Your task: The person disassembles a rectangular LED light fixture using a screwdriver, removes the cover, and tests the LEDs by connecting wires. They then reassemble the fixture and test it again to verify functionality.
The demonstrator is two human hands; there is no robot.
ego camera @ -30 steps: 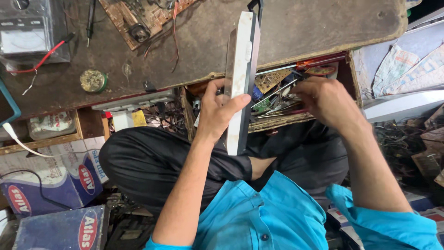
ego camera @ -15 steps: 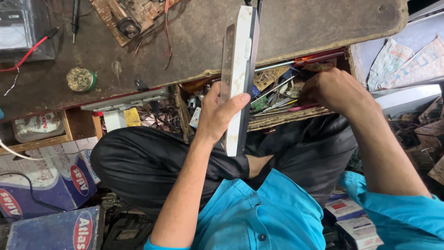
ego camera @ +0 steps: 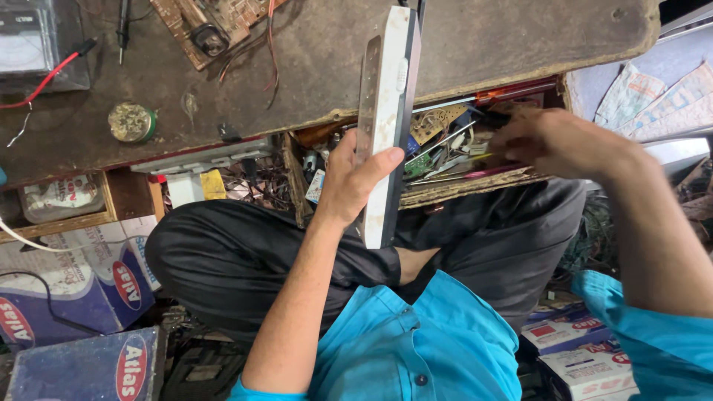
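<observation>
My left hand [ego camera: 355, 180] grips a long white flat device with a dark edge [ego camera: 389, 111], held upright on its end over my lap, thumb across its face. My right hand [ego camera: 546, 141] reaches into an open wooden drawer [ego camera: 475, 189] under the workbench, fingers closed among tools and circuit boards [ego camera: 434, 141]; a dark tool tip shows at its fingertips, but whether it is gripped is unclear. I sit cross-legged in black trousers and a blue shirt.
A worn brown workbench [ego camera: 483, 44] carries a circuit board with wires [ego camera: 215, 22], a round tin [ego camera: 132, 122] and a red probe lead [ego camera: 52, 74]. Blue cartons [ego camera: 82, 282] stand at my left, small boxes [ego camera: 587, 356] at my right.
My right hand has moved deeper and rightward into the drawer. The white device stays upright in my left hand. The view has shifted slightly.
</observation>
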